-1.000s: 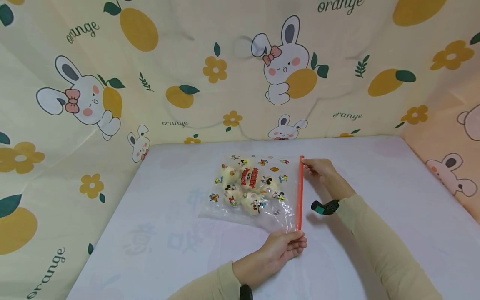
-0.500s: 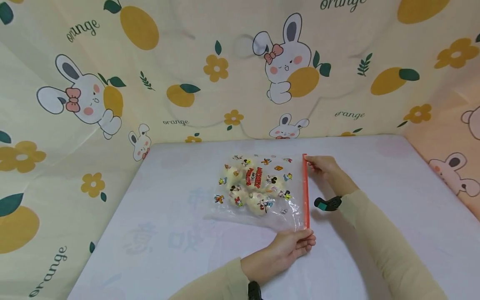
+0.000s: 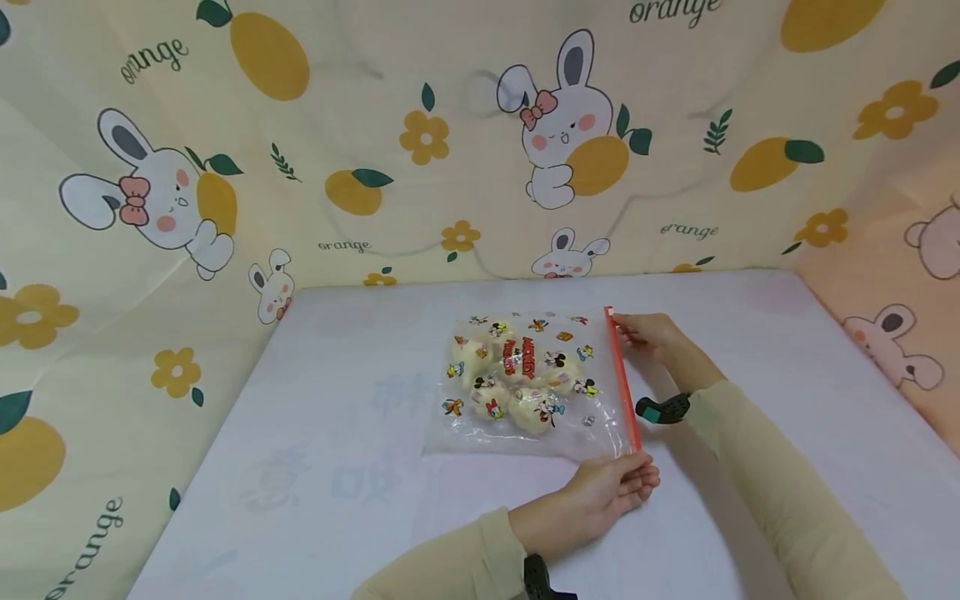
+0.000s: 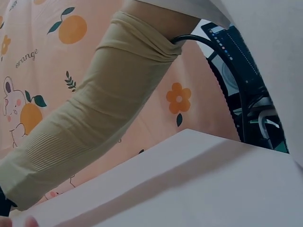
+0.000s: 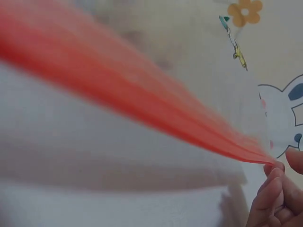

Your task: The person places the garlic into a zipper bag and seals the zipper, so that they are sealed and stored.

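Note:
A clear zip bag (image 3: 465, 437) printed with small cartoon figures lies on its side on the table in the head view. Several round cream-coloured things (image 3: 530, 408) show through its plastic. Its red zip edge (image 3: 624, 379) runs along the right side, slightly slanted. My left hand (image 3: 592, 504) pinches the near end of that edge. At the far end my right hand (image 3: 656, 337) pinches the corner; the right wrist view shows its fingers (image 5: 272, 194) at the tip of the red strip. Only blurred fingertips (image 4: 19, 222) show in the left wrist view.
The white table (image 3: 360, 517) carries faint marks showing through its cover. Behind it hangs a cream cloth (image 3: 450, 83) printed with rabbits and oranges. Dark equipment with a black cable (image 4: 241, 90) stands beyond the table edge in the left wrist view.
My left hand has moved to the right with the near end of the red edge, so the strip now slants. The bag has shifted slightly right. My right hand keeps its hold.

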Action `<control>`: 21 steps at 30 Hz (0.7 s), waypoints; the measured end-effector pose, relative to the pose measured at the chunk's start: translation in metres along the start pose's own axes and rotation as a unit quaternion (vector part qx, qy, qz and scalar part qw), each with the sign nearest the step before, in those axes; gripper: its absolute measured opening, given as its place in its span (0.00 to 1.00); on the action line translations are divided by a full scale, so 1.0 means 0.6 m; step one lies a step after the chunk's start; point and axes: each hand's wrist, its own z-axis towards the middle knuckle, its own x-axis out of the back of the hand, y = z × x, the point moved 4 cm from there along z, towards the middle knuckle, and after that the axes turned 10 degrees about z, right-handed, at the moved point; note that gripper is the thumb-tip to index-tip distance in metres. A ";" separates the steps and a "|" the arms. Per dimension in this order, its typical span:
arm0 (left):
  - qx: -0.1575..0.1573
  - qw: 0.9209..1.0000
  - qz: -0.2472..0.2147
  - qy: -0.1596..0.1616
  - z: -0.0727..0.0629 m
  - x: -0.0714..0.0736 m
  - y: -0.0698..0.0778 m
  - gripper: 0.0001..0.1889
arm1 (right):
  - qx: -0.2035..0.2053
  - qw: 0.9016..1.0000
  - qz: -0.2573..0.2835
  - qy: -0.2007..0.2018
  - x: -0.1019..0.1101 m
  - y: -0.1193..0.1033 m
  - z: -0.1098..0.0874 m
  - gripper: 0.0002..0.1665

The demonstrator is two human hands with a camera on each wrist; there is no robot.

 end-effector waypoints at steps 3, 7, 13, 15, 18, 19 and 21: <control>0.008 1.000 0.004 -0.021 -0.003 0.007 -0.001 0.14 | 0.006 1.000 0.002 -0.014 0.000 0.002 -0.002 0.18; 0.023 0.999 0.007 -0.047 -0.010 0.023 0.008 0.14 | 0.007 0.999 0.008 -0.032 0.003 0.000 -0.008 0.18; 0.053 0.994 0.027 -0.094 -0.027 0.057 0.029 0.17 | 0.002 0.997 0.050 -0.059 0.006 -0.016 -0.024 0.18; 0.057 0.992 0.038 -0.103 -0.033 0.064 0.035 0.17 | 0.002 0.996 0.059 -0.066 0.007 -0.023 -0.029 0.18; 0.044 0.991 0.053 -0.115 -0.041 0.074 0.048 0.18 | 0.000 0.995 0.071 -0.074 0.008 -0.030 -0.035 0.19; 0.034 0.991 0.055 -0.114 -0.043 0.079 0.054 0.18 | 0.002 0.995 0.072 -0.074 0.009 -0.032 -0.036 0.20; 0.004 0.993 0.062 -0.105 -0.042 0.090 0.068 0.17 | 0.004 0.995 0.076 -0.070 0.010 -0.035 -0.039 0.22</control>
